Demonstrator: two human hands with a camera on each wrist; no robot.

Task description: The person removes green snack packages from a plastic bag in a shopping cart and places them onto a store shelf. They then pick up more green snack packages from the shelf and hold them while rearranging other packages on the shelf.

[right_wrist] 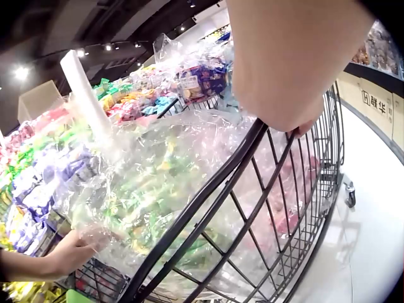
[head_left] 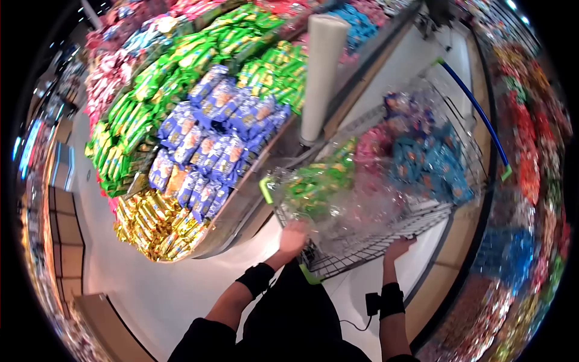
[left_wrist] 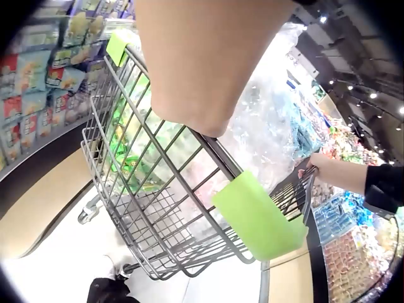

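A black wire shopping cart (head_left: 356, 257) with green corner pieces (left_wrist: 259, 218) stands before me. It holds clear plastic bags of wrapped sweets: green packets (head_left: 319, 188), pink packets (head_left: 375, 145) and blue packets (head_left: 431, 160). My left hand (head_left: 294, 236) grips the rim near the front left corner, right beside the bag of green packets. Its fingers are mostly hidden in the left wrist view. My right hand (head_left: 400, 246) holds the rim on the near right side, its fingertips (right_wrist: 307, 128) curled under the wire in the right wrist view.
A sweets display stands to the left, with purple-blue packets (head_left: 208, 136), gold packets (head_left: 154, 226) and a white post (head_left: 322, 78) at its edge. More shelves of sweets (head_left: 525, 163) line the right. Pale floor (head_left: 151, 289) runs around the cart.
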